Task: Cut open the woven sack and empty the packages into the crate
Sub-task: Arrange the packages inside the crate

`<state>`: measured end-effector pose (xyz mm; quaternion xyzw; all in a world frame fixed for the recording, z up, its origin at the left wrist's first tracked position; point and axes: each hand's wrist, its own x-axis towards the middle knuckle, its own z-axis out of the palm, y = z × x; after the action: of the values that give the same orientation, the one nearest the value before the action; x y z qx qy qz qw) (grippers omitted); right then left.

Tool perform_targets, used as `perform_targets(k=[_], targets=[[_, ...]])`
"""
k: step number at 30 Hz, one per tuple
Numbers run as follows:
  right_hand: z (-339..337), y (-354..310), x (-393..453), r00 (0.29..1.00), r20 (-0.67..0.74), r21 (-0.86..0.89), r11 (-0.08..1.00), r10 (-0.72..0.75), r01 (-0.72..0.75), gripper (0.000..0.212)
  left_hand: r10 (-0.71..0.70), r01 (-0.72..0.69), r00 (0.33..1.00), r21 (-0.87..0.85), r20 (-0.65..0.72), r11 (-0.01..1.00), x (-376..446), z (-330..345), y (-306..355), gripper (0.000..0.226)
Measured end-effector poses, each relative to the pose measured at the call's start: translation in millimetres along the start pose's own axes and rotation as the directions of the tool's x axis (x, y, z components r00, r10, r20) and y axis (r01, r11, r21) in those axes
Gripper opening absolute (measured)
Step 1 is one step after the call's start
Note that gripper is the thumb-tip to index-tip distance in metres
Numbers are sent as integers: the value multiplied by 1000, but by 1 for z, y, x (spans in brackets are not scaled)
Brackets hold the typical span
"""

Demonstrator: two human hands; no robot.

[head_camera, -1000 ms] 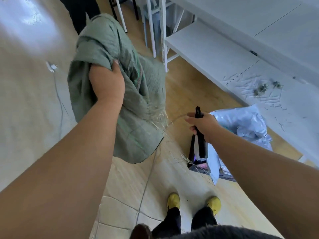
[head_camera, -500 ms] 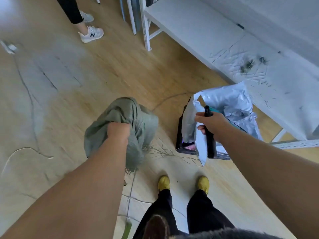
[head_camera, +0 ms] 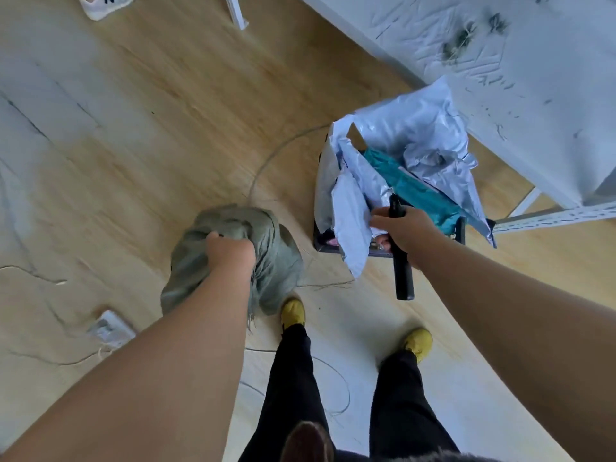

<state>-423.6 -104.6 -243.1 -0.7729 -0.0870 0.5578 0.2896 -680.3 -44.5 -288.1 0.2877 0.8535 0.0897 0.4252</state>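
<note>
Left hand clenched into a bunched green sack, grip wrapped tight in the cloth, sack crumpled low over the floor just ahead of the left yellow shoe. Right hand closed round a black cutter, handle sticking out toward the body, tip pointing away over the crate. Dark crate on the floor right beneath and beyond the right grip, stuffed with packages: white and silver mailers spilling over the rim, a teal one wedged among them, just past the cutter tip.

Pale wood-look floor all round, with whitish, worn patches left of the left grip and thin dark cracks or scratches across them. Loose strands of sack fibre scattered between the two grips and near the shoes; a thin grey cord curving across the boards beyond the sack. Small white block lying on the floor near the left forearm. White worktop far right beyond the crate, scored with cut marks and dotted with tufts of fibre; perforated white frame rail at its near edge, a white leg farther off. White sneaker of another person at the far top edge. Black trousers and a second yellow shoe below the right grip.
</note>
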Motion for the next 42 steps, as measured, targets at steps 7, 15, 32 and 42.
perform_targets(k=[7, 15, 32, 42], targets=[[-88, 35, 17, 1000, 3, -35, 999, 7, -7, 18, 170, -183, 902, -5, 398, 983, -81, 117, 0, 44], [-140, 82, 67, 1000, -3, -41, 999, -23, 23, 21, 178, -223, 904, 73, 389, 972, -93, 216, -31, 52], [-136, 81, 195, 601, -464, -414, 759, -650, 502, 49, 815, -817, 573, -9, 87, 576, -69, 376, 25, 50], [-125, 49, 253, 546, -514, -495, 748, -662, 441, 61, 959, -959, 282, -32, -28, 281, -26, 420, 142, 62]])
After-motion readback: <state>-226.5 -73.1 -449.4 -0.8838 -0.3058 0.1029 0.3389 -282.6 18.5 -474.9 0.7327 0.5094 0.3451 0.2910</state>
